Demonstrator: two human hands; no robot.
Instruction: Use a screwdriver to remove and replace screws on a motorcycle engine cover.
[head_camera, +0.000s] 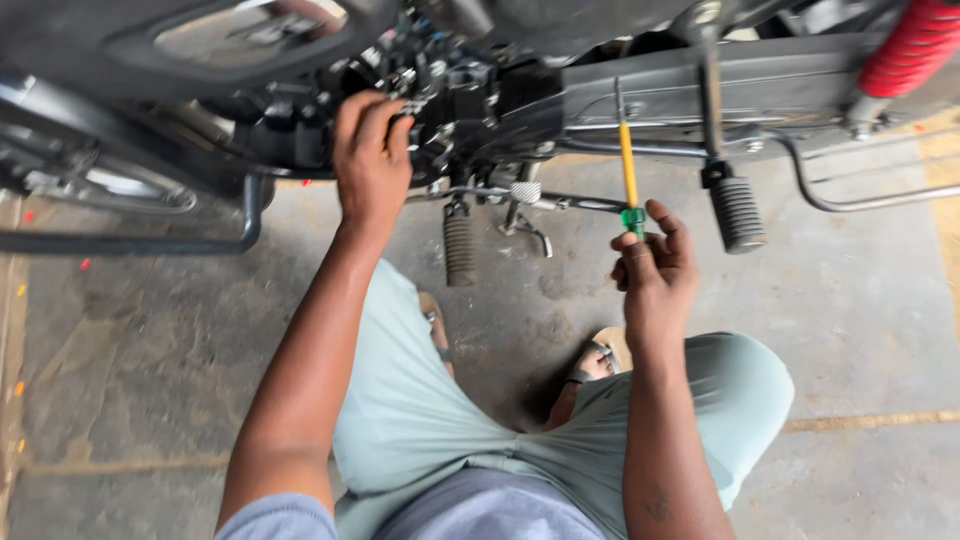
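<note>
We're pressing our left hand (371, 158) w/ fingers curled onto the motorcycle engine (470, 105), far left. Our right hand (655, 262) is pinching a yellow-green screwdriver (628, 165), tip up near the frame, right of the footpeg (459, 248).

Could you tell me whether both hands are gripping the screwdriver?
No, only the right hand holds the yellow screwdriver; the left hand rests on the motorcycle engine.

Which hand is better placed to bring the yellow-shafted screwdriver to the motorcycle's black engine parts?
Probably the right hand: it already grips the yellow-shafted screwdriver, tip up near the frame. The left hand is pressed against the black engine parts.
</note>
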